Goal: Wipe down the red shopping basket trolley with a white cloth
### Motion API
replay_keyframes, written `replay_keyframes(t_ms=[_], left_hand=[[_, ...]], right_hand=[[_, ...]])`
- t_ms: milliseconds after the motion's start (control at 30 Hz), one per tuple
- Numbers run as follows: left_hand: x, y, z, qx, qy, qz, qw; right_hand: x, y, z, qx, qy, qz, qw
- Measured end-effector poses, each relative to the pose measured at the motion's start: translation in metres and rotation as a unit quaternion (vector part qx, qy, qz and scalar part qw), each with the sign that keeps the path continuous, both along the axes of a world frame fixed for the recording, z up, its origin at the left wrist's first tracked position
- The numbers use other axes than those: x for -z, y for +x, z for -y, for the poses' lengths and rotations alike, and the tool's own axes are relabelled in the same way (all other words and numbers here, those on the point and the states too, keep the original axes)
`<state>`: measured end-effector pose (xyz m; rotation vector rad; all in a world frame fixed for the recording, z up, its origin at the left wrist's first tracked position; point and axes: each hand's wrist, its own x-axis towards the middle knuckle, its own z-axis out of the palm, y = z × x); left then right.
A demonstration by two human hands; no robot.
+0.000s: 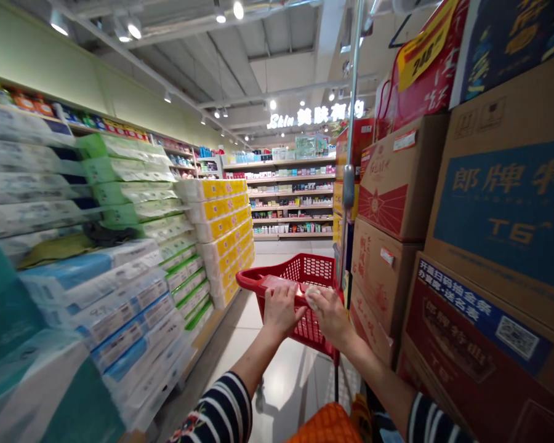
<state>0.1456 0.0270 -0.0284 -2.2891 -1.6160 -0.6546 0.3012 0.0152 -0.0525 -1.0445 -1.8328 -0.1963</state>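
A red plastic shopping cart (310, 326) with a lattice basket stands in front of me in the aisle. My left hand (281, 311) lies over its red handle (248, 280), the fingers curled around the bar. In my right hand (330, 315) is a crumpled white wad (312, 298), perhaps a tissue or cloth, pinched by the fingers against the right part of the handle. A clear or pale cover shows on the bar near my left fingers. Both palms are hidden from view.
Stacked tissue packs (133, 295) line the left side, with yellow-and-white packs (226, 227) farther on. Cardboard cartons (388, 271) rise close on the right, beside a metal pole (354, 86). Shelves of small bottles and boxes (290, 184) cross the far end. An orange item (325, 424) shows below.
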Motion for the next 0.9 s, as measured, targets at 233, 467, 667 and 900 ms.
replay_keyframes(t_ms=[233, 467, 667, 900], left_hand=[[0.006, -0.048, -0.023, -0.070, -0.078, 0.000, 0.994], [0.012, -0.033, -0.012, -0.067, -0.045, -0.034, 0.996], [0.011, -0.038, -0.009, -0.031, -0.021, -0.041, 0.998], [0.016, -0.033, -0.001, -0.012, -0.008, -0.035, 0.999]], right_hand=[[-0.002, 0.046, -0.015, 0.006, 0.000, -0.016, 1.000], [-0.005, 0.011, -0.028, 0.076, -0.038, 0.048, 0.995], [0.000, 0.017, -0.037, 0.018, -0.037, 0.103, 0.994], [-0.007, 0.041, -0.038, 0.072, -0.101, 0.026, 0.992]])
